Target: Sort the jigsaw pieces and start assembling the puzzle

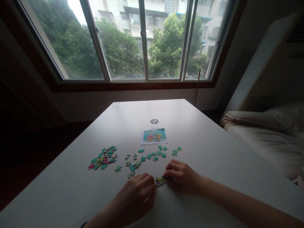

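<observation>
Between my two hands lies a short strip of joined jigsaw puzzle pieces (160, 181), green with yellow and dark spots, near the table's front. My left hand (142, 188) grips its left end with curled fingers. At the right end, my right hand (179, 175) has its fingers bent and pressed on the strip. Fingers cover both ends of it. Just beyond my hands, loose teal and green puzzle pieces (155, 158) lie scattered. Off to the left is a heap of puzzle pieces (104, 160) in teal, yellow and pink.
A picture sheet (155, 136) with a pink and a yellow cartoon figure lies past the pieces. Behind it is a round black-and-white mark (154, 121) on the white table (201, 139). A clear plastic scrap (119, 104) sits at the far left corner. A padded couch (263, 136) stands at right.
</observation>
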### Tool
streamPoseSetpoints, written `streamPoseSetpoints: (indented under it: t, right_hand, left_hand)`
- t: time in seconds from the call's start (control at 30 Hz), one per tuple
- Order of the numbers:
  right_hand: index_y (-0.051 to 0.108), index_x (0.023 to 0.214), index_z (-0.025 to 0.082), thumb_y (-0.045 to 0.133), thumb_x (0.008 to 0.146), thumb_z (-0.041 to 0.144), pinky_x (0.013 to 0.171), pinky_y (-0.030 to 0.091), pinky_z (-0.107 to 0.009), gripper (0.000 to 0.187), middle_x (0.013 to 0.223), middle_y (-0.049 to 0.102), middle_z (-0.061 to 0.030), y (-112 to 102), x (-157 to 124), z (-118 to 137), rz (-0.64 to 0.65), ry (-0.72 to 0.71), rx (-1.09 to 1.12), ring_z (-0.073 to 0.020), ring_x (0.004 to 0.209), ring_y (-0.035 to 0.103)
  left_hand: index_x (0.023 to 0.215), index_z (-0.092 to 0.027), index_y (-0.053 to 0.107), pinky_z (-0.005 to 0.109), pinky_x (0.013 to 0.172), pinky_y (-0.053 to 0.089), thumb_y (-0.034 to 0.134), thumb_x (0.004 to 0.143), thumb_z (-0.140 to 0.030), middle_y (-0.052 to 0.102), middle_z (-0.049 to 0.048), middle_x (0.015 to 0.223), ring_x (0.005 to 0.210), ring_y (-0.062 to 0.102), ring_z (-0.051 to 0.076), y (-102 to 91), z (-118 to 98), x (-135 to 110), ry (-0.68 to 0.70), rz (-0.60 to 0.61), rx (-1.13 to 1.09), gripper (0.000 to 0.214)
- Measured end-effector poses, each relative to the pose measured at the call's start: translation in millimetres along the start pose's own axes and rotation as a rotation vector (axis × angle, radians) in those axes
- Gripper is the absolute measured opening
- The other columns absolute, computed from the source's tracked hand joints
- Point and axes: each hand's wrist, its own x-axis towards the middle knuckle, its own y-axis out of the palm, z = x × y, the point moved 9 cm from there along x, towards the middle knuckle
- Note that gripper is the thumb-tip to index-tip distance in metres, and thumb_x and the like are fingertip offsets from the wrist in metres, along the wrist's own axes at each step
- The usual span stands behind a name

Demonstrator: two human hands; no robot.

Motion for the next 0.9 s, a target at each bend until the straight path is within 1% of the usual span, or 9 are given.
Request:
streamPoseSetpoints:
  t: [0.1, 0.27, 0.33, 0.43, 0.53, 0.63, 0.77, 0.83, 0.9]
  right_hand:
    - [0.056, 0.092, 0.018, 0.054, 0.079, 0.016, 0.068, 0.044, -0.026, 0.014, 0.085, 0.058, -0.0057, -1.2, 0.0, 0.8, -0.004, 0.003, 0.004, -0.0162, 0.077, 0.051]
    - [0.057, 0.091, 0.019, 0.055, 0.079, 0.017, 0.067, 0.044, -0.025, 0.012, 0.084, 0.058, -0.0055, -3.4, 0.8, 0.7, -0.021, 0.007, 0.007, -0.0156, 0.076, 0.052]
    - [0.057, 0.09, 0.018, 0.056, 0.079, 0.021, 0.067, 0.044, -0.025, 0.011, 0.083, 0.058, -0.0055, -5.0, 0.9, -0.4, -0.04, 0.017, 0.018, -0.0157, 0.076, 0.053]
    - [0.057, 0.092, 0.018, 0.057, 0.081, 0.029, 0.068, 0.044, -0.027, 0.015, 0.084, 0.059, -0.0066, -9.5, -0.1, -4.5, -0.087, 0.055, 0.044, -0.0169, 0.078, 0.053]
    - [0.059, 0.09, 0.017, 0.052, 0.085, 0.026, 0.07, 0.044, -0.028, 0.012, 0.084, 0.06, -0.0063, -16.7, -3.0, -18.3, -0.165, 0.184, 0.087, -0.0165, 0.078, 0.054]
    - [0.061, 0.082, 0.017, 0.05, 0.084, 0.021, 0.063, 0.044, -0.025, 0.012, 0.076, 0.059, -0.004, -20.5, -6.5, -37.6, -0.226, 0.342, 0.167, -0.0144, 0.07, 0.054]
    - [0.064, 0.078, 0.016, 0.05, 0.077, 0.011, 0.053, 0.04, -0.021, 0.015, 0.065, 0.06, -0.0002, -13.6, -10.7, -62.4, -0.21, 0.543, 0.315, -0.0114, 0.057, 0.051]
    - [0.065, 0.079, 0.016, 0.049, 0.074, 0.008, 0.052, 0.04, -0.02, 0.019, 0.064, 0.063, 0.0004, -10.0, -12.5, -68.6, -0.199, 0.599, 0.376, -0.011, 0.055, 0.052]
    - [0.066, 0.079, 0.016, 0.049, 0.073, 0.008, 0.052, 0.039, -0.02, 0.02, 0.063, 0.064, 0.0003, -8.3, -13.3, -69.7, -0.189, 0.615, 0.397, -0.0113, 0.055, 0.053]
  left_hand:
    - [0.083, -0.017, 0.055, 0.027, 0.066, 0.047, 0.043, 0.082, -0.008, 0.055, 0.0037, 0.08, 0.075, 0.052, 0.017, -4.2, -2.3, 1.2, -0.011, -0.016, -0.008, 0.016]
    - [0.078, -0.016, 0.054, 0.027, 0.064, 0.046, 0.042, 0.082, -0.008, 0.054, 0.0039, 0.076, 0.071, 0.052, 0.016, 0.1, -4.9, 0.2, 0.001, -0.039, 0.066, 0.016]
    - [0.077, -0.016, 0.054, 0.028, 0.063, 0.045, 0.042, 0.082, -0.007, 0.054, 0.0035, 0.074, 0.069, 0.052, 0.016, 1.2, -6.2, -0.4, 0.022, -0.057, 0.1, 0.016]
    - [0.077, -0.016, 0.054, 0.029, 0.063, 0.045, 0.042, 0.082, -0.007, 0.053, 0.0034, 0.073, 0.068, 0.051, 0.017, 1.5, -5.2, -0.6, 0.045, -0.073, 0.134, 0.015]
    - [0.079, -0.015, 0.054, 0.03, 0.065, 0.046, 0.041, 0.082, -0.008, 0.053, 0.0042, 0.073, 0.068, 0.052, 0.017, 0.7, 0.3, -0.9, 0.036, -0.079, 0.155, 0.016]
    - [0.078, -0.015, 0.054, 0.03, 0.066, 0.047, 0.039, 0.082, -0.007, 0.053, 0.0049, 0.073, 0.07, 0.052, 0.017, 0.6, 5.7, -1.7, 0.023, -0.089, 0.143, 0.017]
    - [0.077, -0.015, 0.054, 0.029, 0.065, 0.048, 0.037, 0.081, -0.007, 0.053, 0.0055, 0.073, 0.07, 0.053, 0.017, -0.7, 9.1, -2.3, 0.026, -0.128, 0.108, 0.019]
    - [0.077, -0.015, 0.054, 0.031, 0.068, 0.049, 0.038, 0.081, -0.007, 0.053, 0.0051, 0.073, 0.071, 0.053, 0.017, -1.9, 9.8, -1.8, 0.03, -0.138, 0.1, 0.018]
    - [0.08, -0.016, 0.055, 0.036, 0.075, 0.049, 0.038, 0.081, -0.007, 0.054, 0.0045, 0.073, 0.072, 0.054, 0.017, -6.1, 9.7, -1.5, 0.031, -0.17, 0.096, 0.019]
